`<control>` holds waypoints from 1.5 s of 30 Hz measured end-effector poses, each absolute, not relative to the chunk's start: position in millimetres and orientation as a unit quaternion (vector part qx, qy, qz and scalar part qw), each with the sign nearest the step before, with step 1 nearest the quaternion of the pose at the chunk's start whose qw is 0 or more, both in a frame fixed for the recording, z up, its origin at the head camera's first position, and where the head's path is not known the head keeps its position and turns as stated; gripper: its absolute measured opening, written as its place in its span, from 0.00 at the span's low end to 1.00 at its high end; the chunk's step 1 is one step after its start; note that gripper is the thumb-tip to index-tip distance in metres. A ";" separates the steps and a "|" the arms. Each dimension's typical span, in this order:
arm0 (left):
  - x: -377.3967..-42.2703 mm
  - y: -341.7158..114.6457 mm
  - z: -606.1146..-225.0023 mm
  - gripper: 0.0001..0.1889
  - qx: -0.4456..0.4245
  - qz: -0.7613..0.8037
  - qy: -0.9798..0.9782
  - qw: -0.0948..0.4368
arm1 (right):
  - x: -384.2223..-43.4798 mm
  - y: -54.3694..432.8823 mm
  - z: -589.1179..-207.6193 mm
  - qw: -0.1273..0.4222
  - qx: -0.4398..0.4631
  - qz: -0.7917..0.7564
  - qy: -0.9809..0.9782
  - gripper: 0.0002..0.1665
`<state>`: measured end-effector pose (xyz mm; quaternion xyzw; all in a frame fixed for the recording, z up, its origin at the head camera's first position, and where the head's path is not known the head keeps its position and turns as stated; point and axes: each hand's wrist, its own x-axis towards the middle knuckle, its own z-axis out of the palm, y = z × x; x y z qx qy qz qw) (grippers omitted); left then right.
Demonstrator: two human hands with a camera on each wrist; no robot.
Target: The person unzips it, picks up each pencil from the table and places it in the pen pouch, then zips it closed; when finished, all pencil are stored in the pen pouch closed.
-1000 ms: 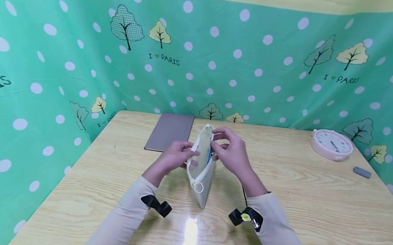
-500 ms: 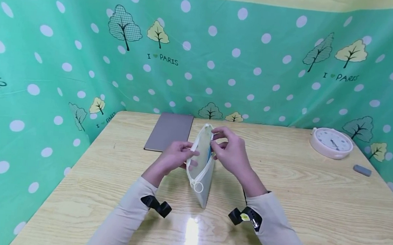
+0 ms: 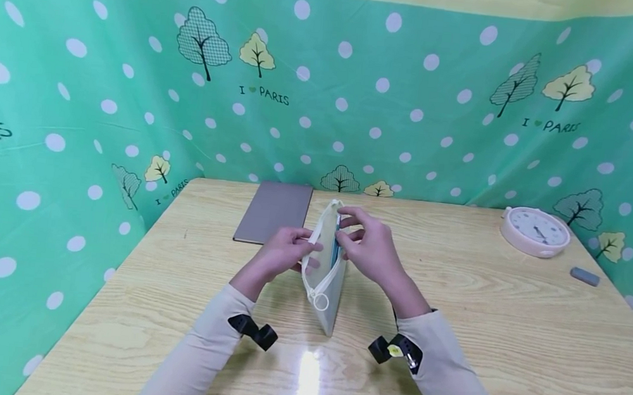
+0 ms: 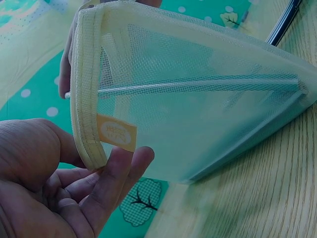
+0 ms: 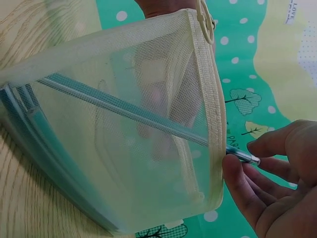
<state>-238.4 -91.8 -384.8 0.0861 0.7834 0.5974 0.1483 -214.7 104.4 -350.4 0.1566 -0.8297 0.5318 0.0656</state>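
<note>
Far left of the mesh pouch (image 3: 333, 293): green dotted curtain (image 3: 320, 39), printed with trees and lettering; it also runs behind the pouch and round to its right.
Near left of the pouch, toward the wearer: pale left sleeve (image 3: 186, 363), with a black left wrist camera (image 3: 265, 337) at its cuff.
Behind and left of the pouch: grey notebook (image 3: 273, 213), closed and flat on the wood-grain worktop (image 3: 508, 343).
At the pouch's left rim: left hand (image 3: 284, 251), pinching the zippered edge between thumb and fingers; a small fabric tag (image 4: 117, 131) lies against the fingertips.
The pouch itself: mid-worktop, between the two hands, upright, mouth unzipped and facing up; a pull ring (image 3: 319, 310) hangs at the near end of its zipper. Inside, long teal shapes (image 5: 44, 144) lie along the base, blurred by the mesh.
Inside the pouch, aslant: slim teal pen (image 5: 242, 155), its silver end poking out past the right rim.
At the pouch's right rim: right hand (image 3: 370, 244), fingers and thumb pinching the pen's end.
Near right of the pouch: right wrist camera (image 3: 379, 350) and pale right sleeve (image 3: 448, 375).
Well right of the pouch, toward the back: pink round clock (image 3: 535, 232), face up.
Farthest right of the pouch: small grey block (image 3: 585, 276), near the clock.
</note>
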 end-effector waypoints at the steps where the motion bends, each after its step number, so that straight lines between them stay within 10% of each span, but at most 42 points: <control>1: -238.1 -91.7 -384.4 0.17 0.087 0.597 0.784 0.148 | -214.5 104.4 -349.9 0.065 0.157 0.532 -0.830 0.26; 33: -235.2 -98.5 -382.0 0.19 0.074 0.586 0.792 0.151 | -205.2 104.5 -332.3 0.079 0.182 0.553 -0.810 0.20; 45: -242.1 -94.5 -388.0 0.19 0.088 0.595 0.783 0.162 | -238.5 143.5 -308.7 -0.007 0.161 0.431 -0.888 0.15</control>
